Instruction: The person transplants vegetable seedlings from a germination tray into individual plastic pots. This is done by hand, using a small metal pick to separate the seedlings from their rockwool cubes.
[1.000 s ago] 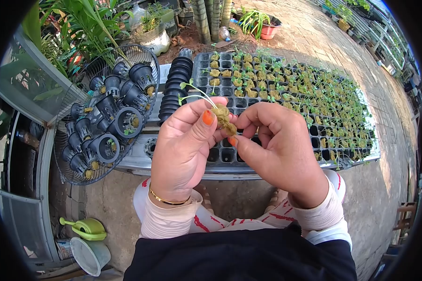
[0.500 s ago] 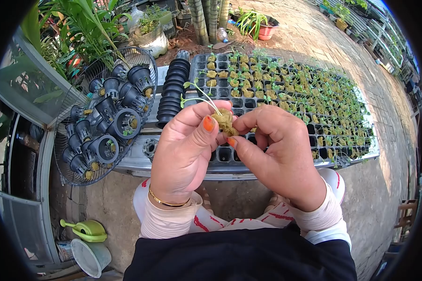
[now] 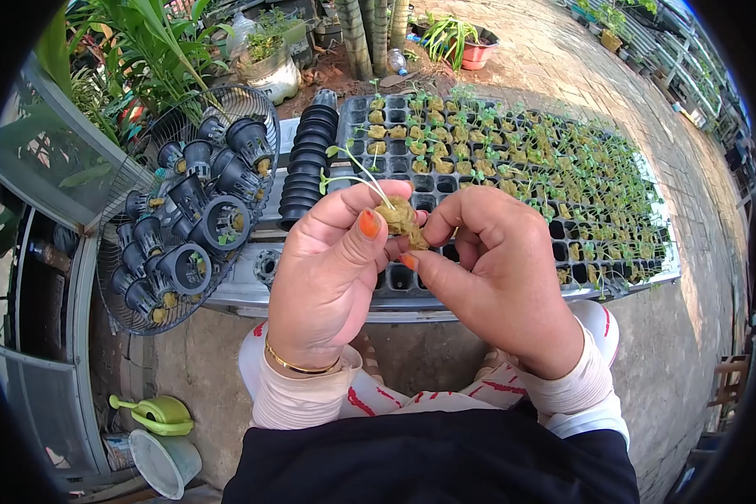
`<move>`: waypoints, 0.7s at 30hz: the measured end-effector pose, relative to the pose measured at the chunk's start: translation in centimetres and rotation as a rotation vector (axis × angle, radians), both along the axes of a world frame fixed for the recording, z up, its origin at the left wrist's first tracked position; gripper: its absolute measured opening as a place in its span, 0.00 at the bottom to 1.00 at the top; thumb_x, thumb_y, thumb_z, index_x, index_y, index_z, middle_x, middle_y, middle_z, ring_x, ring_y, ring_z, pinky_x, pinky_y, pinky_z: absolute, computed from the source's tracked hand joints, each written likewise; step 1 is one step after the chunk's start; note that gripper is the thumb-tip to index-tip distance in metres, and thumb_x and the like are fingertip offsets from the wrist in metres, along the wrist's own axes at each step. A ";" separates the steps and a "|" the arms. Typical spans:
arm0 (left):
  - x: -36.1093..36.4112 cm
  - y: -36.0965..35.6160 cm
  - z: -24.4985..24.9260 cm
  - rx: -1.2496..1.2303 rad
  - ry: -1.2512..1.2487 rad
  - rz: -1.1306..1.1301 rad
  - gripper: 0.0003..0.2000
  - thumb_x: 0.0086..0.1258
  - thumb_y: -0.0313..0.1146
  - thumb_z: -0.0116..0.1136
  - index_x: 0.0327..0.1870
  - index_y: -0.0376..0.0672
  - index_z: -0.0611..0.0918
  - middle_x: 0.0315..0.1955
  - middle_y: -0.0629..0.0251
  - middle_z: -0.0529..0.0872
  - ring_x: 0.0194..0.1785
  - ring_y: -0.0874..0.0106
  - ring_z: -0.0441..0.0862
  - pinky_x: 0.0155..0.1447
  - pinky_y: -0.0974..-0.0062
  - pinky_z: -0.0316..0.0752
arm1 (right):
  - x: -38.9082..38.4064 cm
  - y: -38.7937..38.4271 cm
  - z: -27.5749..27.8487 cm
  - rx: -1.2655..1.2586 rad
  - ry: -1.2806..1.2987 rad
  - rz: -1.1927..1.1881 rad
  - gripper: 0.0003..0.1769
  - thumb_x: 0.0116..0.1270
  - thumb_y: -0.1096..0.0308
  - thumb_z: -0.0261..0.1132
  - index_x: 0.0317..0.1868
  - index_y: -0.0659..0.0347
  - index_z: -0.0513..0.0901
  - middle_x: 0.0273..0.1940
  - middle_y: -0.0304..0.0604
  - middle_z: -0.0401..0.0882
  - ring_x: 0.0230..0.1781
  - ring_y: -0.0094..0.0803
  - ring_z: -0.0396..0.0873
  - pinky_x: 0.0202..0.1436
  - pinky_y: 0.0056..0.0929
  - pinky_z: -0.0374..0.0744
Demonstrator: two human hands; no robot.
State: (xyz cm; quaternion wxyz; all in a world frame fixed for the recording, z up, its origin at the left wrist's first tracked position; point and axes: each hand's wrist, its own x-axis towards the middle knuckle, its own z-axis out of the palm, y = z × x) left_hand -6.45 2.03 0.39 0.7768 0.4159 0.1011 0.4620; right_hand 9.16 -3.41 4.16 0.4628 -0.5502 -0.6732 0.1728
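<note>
Between thumb and fingers, my left hand (image 3: 323, 265) holds a seedling plug (image 3: 401, 220), a yellowish-brown spongy lump with thin pale stems and small green leaves leaning to the upper left. My right hand (image 3: 508, 269) pinches the lower right end of the same plug with thumb and forefinger. Behind both hands lies a black seedling tray (image 3: 424, 183) with many brown plugs and green sprouts; several cells at its left and front hold no plug. To the left of the tray lies a stack of black net pots (image 3: 309, 160).
A wire basket (image 3: 269, 109) of black net pots, some with plugs in them, stands at the left. One net pot (image 3: 266, 266) sits on the metal table (image 3: 231, 290). On the floor at lower left are a green watering can (image 3: 161, 413) and a bucket (image 3: 166, 462).
Both hands stay nearly in place on the plug. My right thumb has shifted slightly left and down, and the plug's lower end shows a little more.
</note>
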 end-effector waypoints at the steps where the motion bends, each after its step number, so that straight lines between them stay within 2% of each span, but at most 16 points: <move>1: 0.0 0.0 0.0 0.000 0.000 0.000 0.16 0.70 0.37 0.57 0.53 0.36 0.77 0.49 0.61 0.81 0.51 0.68 0.80 0.56 0.67 0.74 | 0.1 0.0 0.1 -0.023 0.001 0.011 0.08 0.47 0.76 0.68 0.28 0.66 0.77 0.28 0.49 0.79 0.30 0.45 0.79 0.34 0.37 0.76; 3: 0.1 -0.1 0.0 0.033 -0.013 0.025 0.16 0.70 0.37 0.57 0.53 0.35 0.77 0.50 0.61 0.81 0.52 0.69 0.79 0.56 0.67 0.73 | 0.3 -0.1 0.3 -0.046 0.003 0.024 0.09 0.47 0.76 0.68 0.29 0.67 0.78 0.28 0.49 0.79 0.29 0.43 0.78 0.34 0.35 0.76; 5: 0.2 -0.2 0.0 0.009 -0.018 0.037 0.16 0.70 0.37 0.57 0.53 0.35 0.77 0.51 0.60 0.81 0.52 0.69 0.79 0.57 0.66 0.73 | 0.8 -0.3 0.7 -0.207 0.198 0.135 0.08 0.53 0.76 0.66 0.35 0.68 0.81 0.27 0.45 0.80 0.23 0.30 0.75 0.29 0.29 0.73; 6: 0.2 -0.2 0.0 -0.015 -0.026 0.047 0.16 0.70 0.37 0.57 0.53 0.35 0.77 0.51 0.59 0.81 0.52 0.69 0.79 0.58 0.66 0.72 | 1.1 -0.2 0.6 -0.208 0.199 0.136 0.08 0.53 0.76 0.66 0.35 0.68 0.81 0.27 0.45 0.80 0.23 0.30 0.75 0.29 0.29 0.73; 9: 0.1 0.0 -0.2 0.009 -0.050 0.018 0.17 0.70 0.37 0.57 0.54 0.35 0.77 0.52 0.58 0.80 0.53 0.69 0.79 0.59 0.66 0.72 | 1.3 -0.1 0.4 -0.227 0.400 0.173 0.09 0.65 0.75 0.59 0.42 0.70 0.82 0.22 0.38 0.77 0.21 0.14 0.66 0.23 0.19 0.65; 10: 0.0 0.0 -0.2 0.008 -0.049 0.015 0.17 0.70 0.37 0.57 0.54 0.35 0.77 0.52 0.58 0.80 0.53 0.69 0.79 0.59 0.66 0.72 | 1.4 -0.1 0.6 -0.228 0.401 0.170 0.09 0.65 0.75 0.59 0.42 0.70 0.82 0.22 0.38 0.77 0.21 0.14 0.66 0.23 0.19 0.65; 12: 0.1 0.1 -0.3 0.063 -0.046 -0.001 0.17 0.70 0.37 0.57 0.54 0.35 0.77 0.52 0.58 0.80 0.54 0.69 0.79 0.59 0.66 0.71 | 1.6 0.0 1.2 -0.448 0.453 0.212 0.08 0.66 0.71 0.63 0.41 0.68 0.82 0.32 0.35 0.81 0.27 0.14 0.70 0.29 0.14 0.68; 18: 0.3 0.1 -0.2 0.097 -0.021 0.020 0.18 0.70 0.38 0.57 0.55 0.34 0.77 0.52 0.58 0.80 0.55 0.69 0.78 0.60 0.68 0.70 | 1.5 0.3 0.8 -0.412 0.536 0.274 0.06 0.65 0.71 0.64 0.35 0.66 0.80 0.28 0.30 0.76 0.25 0.13 0.68 0.27 0.14 0.66; 21: 0.3 0.2 -0.3 0.124 -0.044 0.031 0.19 0.70 0.38 0.57 0.55 0.34 0.76 0.52 0.58 0.80 0.54 0.69 0.79 0.59 0.68 0.71 | 1.7 0.3 0.3 -0.412 0.547 0.278 0.05 0.64 0.72 0.65 0.36 0.67 0.80 0.28 0.31 0.77 0.26 0.13 0.69 0.27 0.13 0.65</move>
